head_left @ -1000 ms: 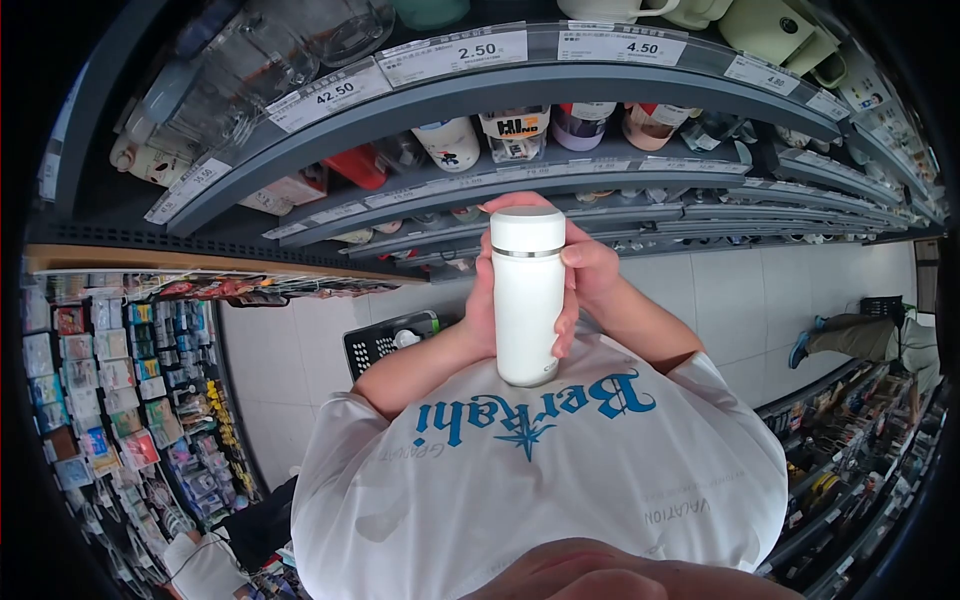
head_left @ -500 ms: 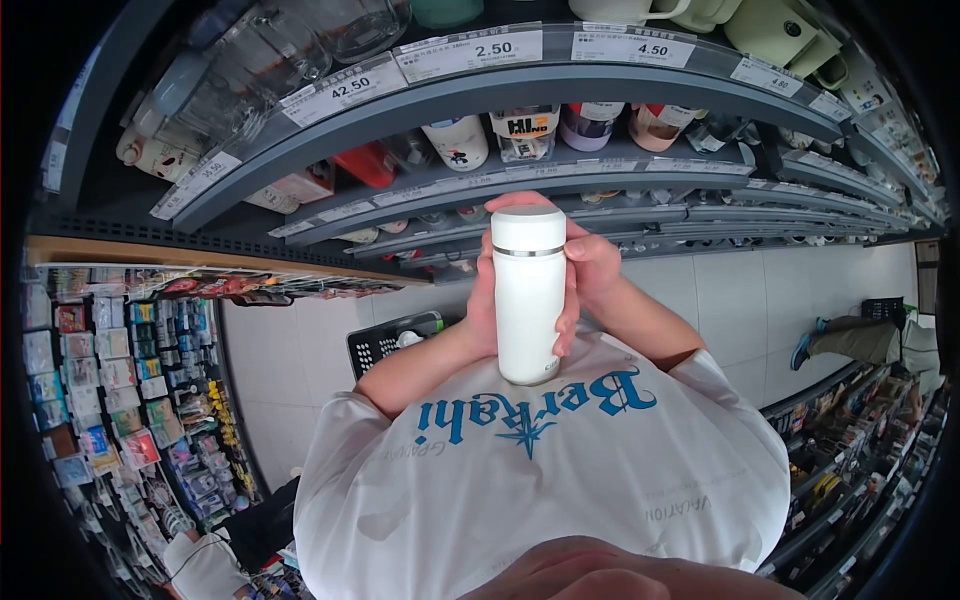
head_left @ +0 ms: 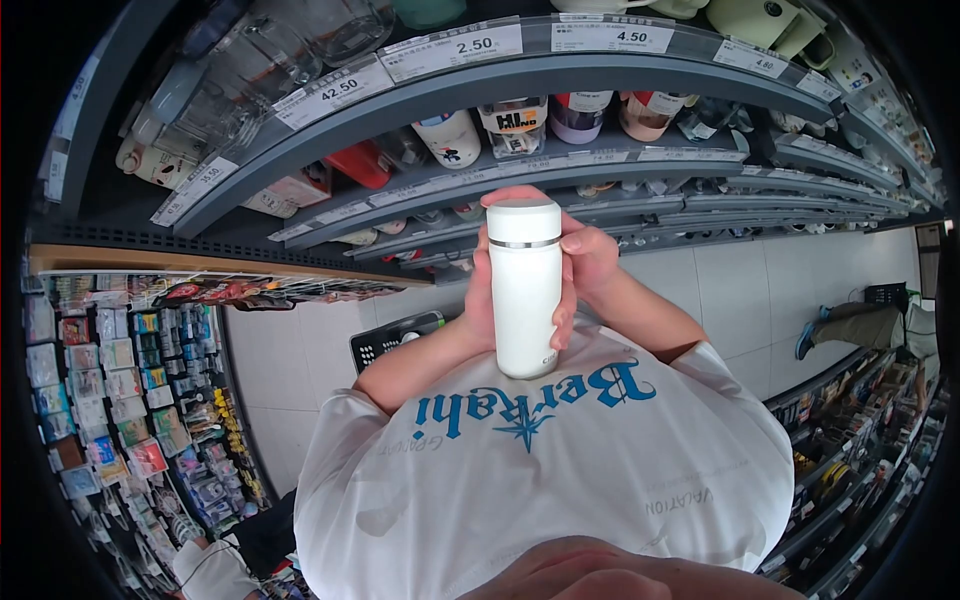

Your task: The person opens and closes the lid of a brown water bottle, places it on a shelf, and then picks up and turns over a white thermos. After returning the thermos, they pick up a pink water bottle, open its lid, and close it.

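Note:
A white bottle with a silver ring below its white lid stands nearly upright in front of the chest, held by both hands. My left hand wraps around the bottle's body from the left, its fingertips showing on the right side. At the lid is my right hand, its thumb near the silver ring and its fingers reaching behind the top. The bottle hides parts of both hands.
Shelves with price labels hold cups, jars and bottles ahead. A black basket is beyond the left forearm. Small packaged goods hang at the left. Another person's trousered leg shows at the right, by more shelving.
The view has shifted slightly, with the shelf goods a little higher and further left. Both hands keep their hold, and the bottle appears slightly higher and further left.

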The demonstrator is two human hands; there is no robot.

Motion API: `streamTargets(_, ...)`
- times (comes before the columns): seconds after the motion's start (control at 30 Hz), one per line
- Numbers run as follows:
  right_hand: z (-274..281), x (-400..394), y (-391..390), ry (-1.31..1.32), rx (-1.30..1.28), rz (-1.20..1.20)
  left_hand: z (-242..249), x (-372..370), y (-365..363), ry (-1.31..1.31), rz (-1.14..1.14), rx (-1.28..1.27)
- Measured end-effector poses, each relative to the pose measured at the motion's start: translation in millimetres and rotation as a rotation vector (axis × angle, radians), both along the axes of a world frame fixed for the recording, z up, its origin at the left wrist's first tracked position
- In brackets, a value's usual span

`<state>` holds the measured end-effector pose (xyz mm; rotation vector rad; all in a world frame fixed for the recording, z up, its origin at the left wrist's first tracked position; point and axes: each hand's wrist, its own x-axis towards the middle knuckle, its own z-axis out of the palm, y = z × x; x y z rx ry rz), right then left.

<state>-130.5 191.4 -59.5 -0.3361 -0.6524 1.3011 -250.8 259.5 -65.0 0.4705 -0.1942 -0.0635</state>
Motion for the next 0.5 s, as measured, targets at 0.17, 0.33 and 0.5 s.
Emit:
streamTargets(0.17,-1.9,1.7,-1.2,-0.012,0.003,-0.007,2.1,2.0,-0.1,-0.04,-0.015,0.009)
streamTargets(0.33,-1.0,2.8,-2.6,0.02,-0.02,0.0,3.4,3.0,-2.1,-0.003,0.016,0.022)
streamTargets(0.5,-3.2,3.2,-2.0,0.034,0.037,0.017,2.2,3.9,-2.6,-0.013,0.001,0.011)
